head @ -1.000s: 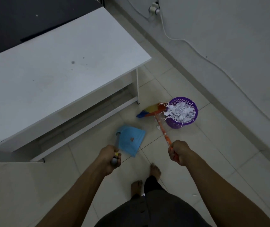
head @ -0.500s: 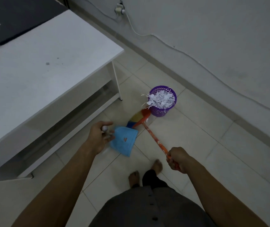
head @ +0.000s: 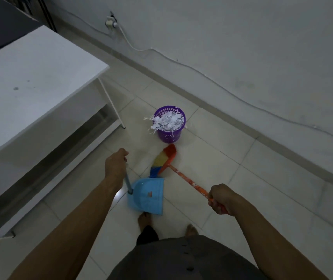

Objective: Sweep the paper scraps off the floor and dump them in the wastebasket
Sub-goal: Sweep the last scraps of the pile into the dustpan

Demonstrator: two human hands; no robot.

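Observation:
A purple wastebasket [head: 169, 136] stands on the tiled floor, heaped with white paper scraps [head: 166, 122] that spill over its rim. My left hand [head: 115, 164] grips the upright handle of a light blue dustpan [head: 148, 196], whose pan looks empty just in front of my feet. My right hand [head: 220, 198] grips the orange handle of a broom [head: 189, 181]. Its rainbow bristle head [head: 164, 160] lies on the floor between the dustpan and the wastebasket, a short way from the basket.
A white table [head: 34, 85] with a lower shelf fills the left side, its thin leg [head: 112, 104] close to the wastebasket. A grey wall [head: 242, 47] with a cable and plug runs along the back right. My bare feet [head: 144, 219] stand below the dustpan.
The broom head pulled back from the wastebasket rim down to the floor. My left hand shifted the dustpan toward my feet. The view swung so the wastebasket sits farther off.

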